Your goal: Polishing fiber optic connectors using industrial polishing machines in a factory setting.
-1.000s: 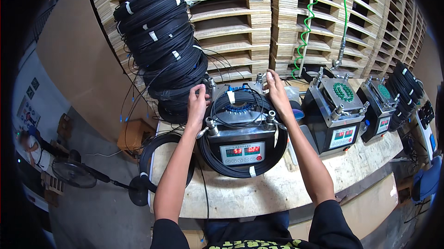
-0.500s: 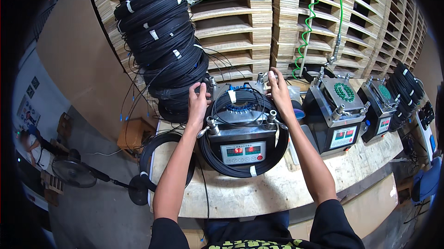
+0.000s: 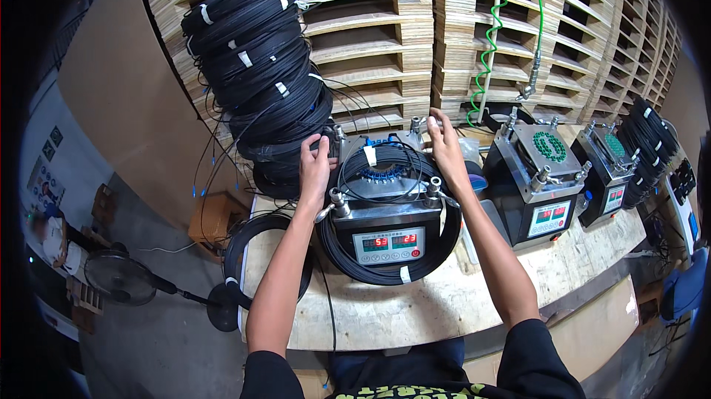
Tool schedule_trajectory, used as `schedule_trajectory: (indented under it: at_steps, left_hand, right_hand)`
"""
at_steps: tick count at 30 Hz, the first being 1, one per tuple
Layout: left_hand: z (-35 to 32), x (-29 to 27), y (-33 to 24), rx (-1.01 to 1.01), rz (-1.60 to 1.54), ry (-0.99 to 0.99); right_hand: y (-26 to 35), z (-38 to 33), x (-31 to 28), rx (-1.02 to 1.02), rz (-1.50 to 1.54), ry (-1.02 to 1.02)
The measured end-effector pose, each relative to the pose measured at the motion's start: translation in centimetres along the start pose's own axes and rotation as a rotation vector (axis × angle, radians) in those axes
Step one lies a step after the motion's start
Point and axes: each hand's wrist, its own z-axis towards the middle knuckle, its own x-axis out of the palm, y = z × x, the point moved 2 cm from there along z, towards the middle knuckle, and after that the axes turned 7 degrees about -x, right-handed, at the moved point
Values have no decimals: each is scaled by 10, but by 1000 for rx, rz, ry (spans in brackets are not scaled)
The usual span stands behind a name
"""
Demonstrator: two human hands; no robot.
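Observation:
A metal bench machine [image 3: 389,214] with a lit red readout stands in front of me, most likely a fibre connector polisher. A coil of black cable [image 3: 392,274] hangs round its front, and its upper loops lie over the top plate. Blue connectors [image 3: 383,172] sit in a ring on that plate. My left hand [image 3: 315,169] is at the far left corner post, fingers apart and slightly bent. Beside the far right post, my right hand [image 3: 446,148] has its fingers stretched upward. Whether either hand touches a clamp lever is hard to see.
A tall stack of black cable coils [image 3: 259,65] rises behind left. Two similar machines [image 3: 548,177] [image 3: 611,173] stand to the right. Wooden pallets [image 3: 363,51] line the back. A green coiled hose [image 3: 544,6] hangs there. A fan [image 3: 122,273] stands left, near another person [image 3: 55,240].
Both hands stay in nearly the same place. The right-hand digits on the front machine's readout have changed. The hanging hose end has swung slightly left.

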Motion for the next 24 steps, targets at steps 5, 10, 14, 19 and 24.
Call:
schedule_trajectory:
  at_steps: [5,10,14,19,24]
  left_hand:
    - [3,6,2,9,-34,29]
    - [2,6,1,11,8,48]
    - [4,-1,1,4,76,22]
    - [2,2,0,-2,27,23]
    - [-5,15,-8,-50,112,37]
  right_hand:
    - [-7,0,-6,120,80,-105]
    - [-17,4,-7,-13,-100,-74]
    - [-6,0,-3,73,-5,-26]
    - [-14,1,-4,120,39,-7]
    - [-39,8,-17,-147,-222,-138]
